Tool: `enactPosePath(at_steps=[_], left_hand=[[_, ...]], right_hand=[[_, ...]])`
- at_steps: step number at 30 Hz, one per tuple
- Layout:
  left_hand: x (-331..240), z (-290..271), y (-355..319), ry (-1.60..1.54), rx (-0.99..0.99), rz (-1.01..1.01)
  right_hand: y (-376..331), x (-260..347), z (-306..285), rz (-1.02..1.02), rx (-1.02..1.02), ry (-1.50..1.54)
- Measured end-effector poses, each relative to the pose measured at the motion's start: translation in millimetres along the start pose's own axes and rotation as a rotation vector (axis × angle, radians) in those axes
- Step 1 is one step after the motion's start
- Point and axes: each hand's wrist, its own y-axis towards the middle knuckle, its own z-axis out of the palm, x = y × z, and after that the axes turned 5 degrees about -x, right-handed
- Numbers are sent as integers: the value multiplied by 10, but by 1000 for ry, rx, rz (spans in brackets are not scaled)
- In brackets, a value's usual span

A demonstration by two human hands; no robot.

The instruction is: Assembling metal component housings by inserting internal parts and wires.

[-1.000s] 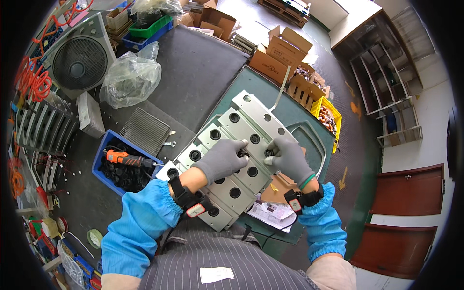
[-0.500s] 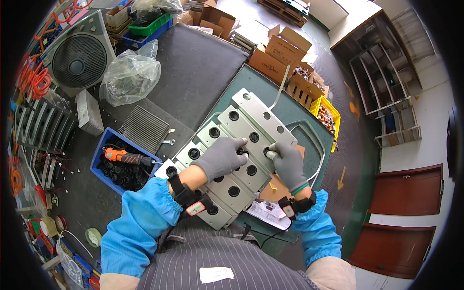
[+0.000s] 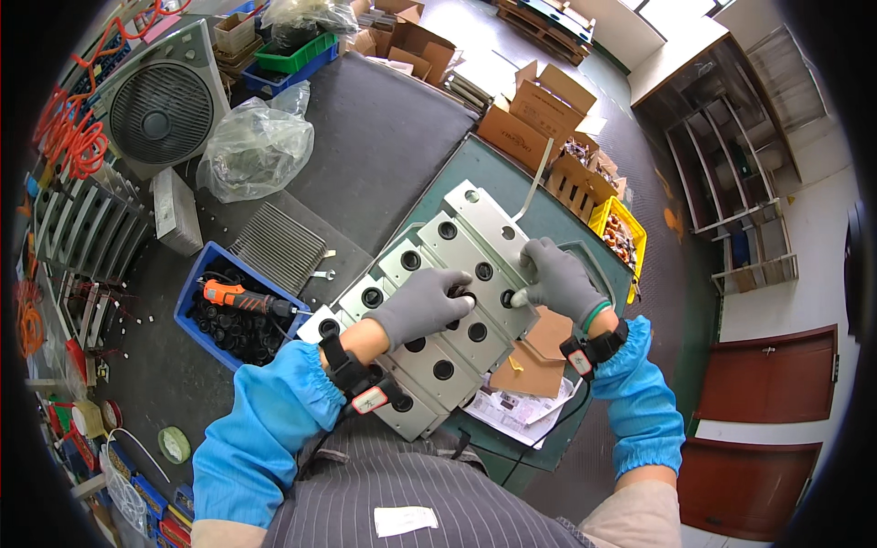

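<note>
My left hand [image 3: 416, 306], in a grey glove, is over the middle of a stepped stack of pale metal panels [image 3: 429, 352]. Its fingers curl around a black grommet [image 3: 463, 293], partly hidden by the glove. Black grommets such as this one [image 3: 443, 370] sit in the round holes of most panels. At the far panel's right end, my right hand [image 3: 562, 281], gloved too, has thumb and fingers apart. Its thumb lies close to a seated grommet [image 3: 508, 299]. Two bare holes show in that far panel [image 3: 490, 216]; the hand covers its right end.
Left of the stack, a blue bin [image 3: 206, 331] holds loose black grommets and an orange power tool [image 3: 236, 297]. Cardboard [image 3: 534, 373] and printed paper [image 3: 498, 408] lie right of the panels. A yellow crate [image 3: 638, 260], bent metal bars and a fan [image 3: 160, 114] stand farther off.
My right hand has moved right and slightly up from the grommet it was touching, and its fingers have spread. My left hand stays near the same place. The view has shifted slightly.
</note>
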Motion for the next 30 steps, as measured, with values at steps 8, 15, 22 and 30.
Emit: enactPosePath(at_steps=[8, 15, 22, 30], left_hand=[[-176, 108, -24, -517, 64, -224], [-259, 214, 167, -413, -36, -17], [-167, 201, 519, 500, -223, 267], [-238, 231, 620, 733, -97, 139]], right_hand=[[-407, 361, 319, -28, -129, 701], [-412, 5, 114, 152, -378, 1080], [-85, -233, 115, 136, -394, 593], [-1, -247, 297, 226, -353, 676]])
